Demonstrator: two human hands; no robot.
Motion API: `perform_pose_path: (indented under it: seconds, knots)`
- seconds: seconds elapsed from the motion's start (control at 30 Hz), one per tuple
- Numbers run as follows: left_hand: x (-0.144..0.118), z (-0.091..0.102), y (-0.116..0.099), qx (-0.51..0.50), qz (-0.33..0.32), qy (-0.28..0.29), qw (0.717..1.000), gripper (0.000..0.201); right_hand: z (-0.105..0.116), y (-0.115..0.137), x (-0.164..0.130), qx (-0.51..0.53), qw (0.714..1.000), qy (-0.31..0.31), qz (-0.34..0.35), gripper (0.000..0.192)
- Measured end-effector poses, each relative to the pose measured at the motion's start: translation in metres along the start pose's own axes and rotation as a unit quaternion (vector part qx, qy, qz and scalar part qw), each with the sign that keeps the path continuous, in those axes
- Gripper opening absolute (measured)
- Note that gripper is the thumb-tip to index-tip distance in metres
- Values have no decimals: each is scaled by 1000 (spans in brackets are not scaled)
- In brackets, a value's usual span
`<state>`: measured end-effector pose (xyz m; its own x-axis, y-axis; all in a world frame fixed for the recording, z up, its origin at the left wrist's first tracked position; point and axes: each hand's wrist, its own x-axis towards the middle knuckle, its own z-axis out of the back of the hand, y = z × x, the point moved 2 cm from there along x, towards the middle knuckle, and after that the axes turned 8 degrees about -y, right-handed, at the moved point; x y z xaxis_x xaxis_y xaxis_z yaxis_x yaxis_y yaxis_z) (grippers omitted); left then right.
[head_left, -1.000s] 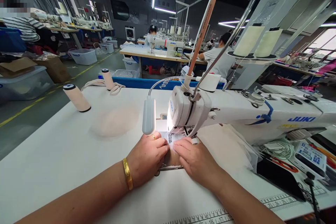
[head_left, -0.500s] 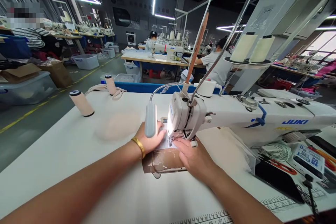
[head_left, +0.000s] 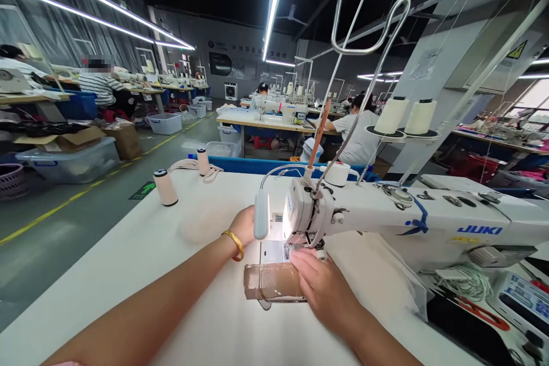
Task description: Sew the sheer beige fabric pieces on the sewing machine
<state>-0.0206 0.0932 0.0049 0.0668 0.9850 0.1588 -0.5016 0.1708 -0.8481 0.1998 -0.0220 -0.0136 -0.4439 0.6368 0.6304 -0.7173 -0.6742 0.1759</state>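
Observation:
My right hand [head_left: 319, 277] is at the needle area of a white sewing machine [head_left: 364, 211], its fingers pressed together on the edge of sheer beige fabric [head_left: 364, 266], beside the presser foot [head_left: 286, 249]. The fabric spreads out to the right under the machine arm. My left hand [head_left: 243, 224], with a gold bracelet [head_left: 234, 243] at the wrist, reaches behind a small lamp [head_left: 262, 216]; the lamp hides its fingers. More sheer fabric [head_left: 199, 223] lies left of that hand. A brown taped block [head_left: 272, 281] sits in front of the needle plate.
Two beige thread spools [head_left: 165, 187] stand at the table's back left. Two cream cones [head_left: 391, 115] rest on a stand. A dark flat object [head_left: 463, 326], orange-handled scissors [head_left: 484, 313] and a coiled pale cord [head_left: 463, 283] lie at the right. Co-workers sit farther back.
My left hand has moved away from the needle and behind the lamp, uncovering the metal plate. My right hand stays beside the presser foot. The camera view has tilted up and turned left.

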Motion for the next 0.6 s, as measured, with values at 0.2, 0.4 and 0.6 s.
perform_pose_path:
  seconds: [0.2, 0.4, 0.6]
  knots:
    - [-10, -29, 1, 79, 11, 22, 997, 33, -2, 4, 4, 23, 1000, 3, -19, 37]
    - [4, -53, -7, 64, 46, 30, 996, 34, -5, 1, 0, 13, 1000, -9, -11, 43]
    - [-10, 18, -14, -2, 59, 4, 998, 31, 2, 4, -4, 21, 998, -29, 44, 46]
